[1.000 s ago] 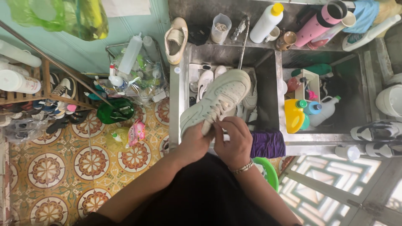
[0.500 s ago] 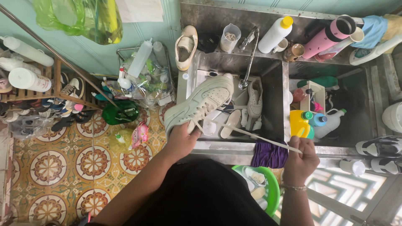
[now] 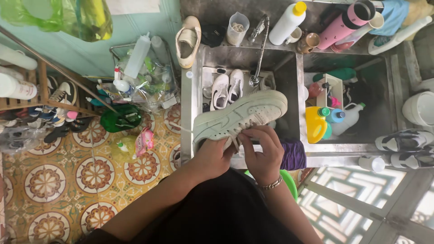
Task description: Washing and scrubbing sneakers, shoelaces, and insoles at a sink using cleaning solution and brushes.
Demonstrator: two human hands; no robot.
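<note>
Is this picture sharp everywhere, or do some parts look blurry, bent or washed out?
Head view: the white sneaker and both hands, left hand and right hand, look fairly sharp; the straight sink edges and wall lines bow toward the corners, a wide-lens effect; daylight is soft, without harsh shadows; the window grille at lower right looks pale and washed out.

Both your forearms reach forward from the bottom of the view and converge. Your left hand is curled shut, knuckles up, thumb side toward the right hand. Your right hand sits just beside it, nearly touching, fingers bent and pinched together at the tips. Right wrist carries a bracelet. Both arms bare to the elbow.
</note>
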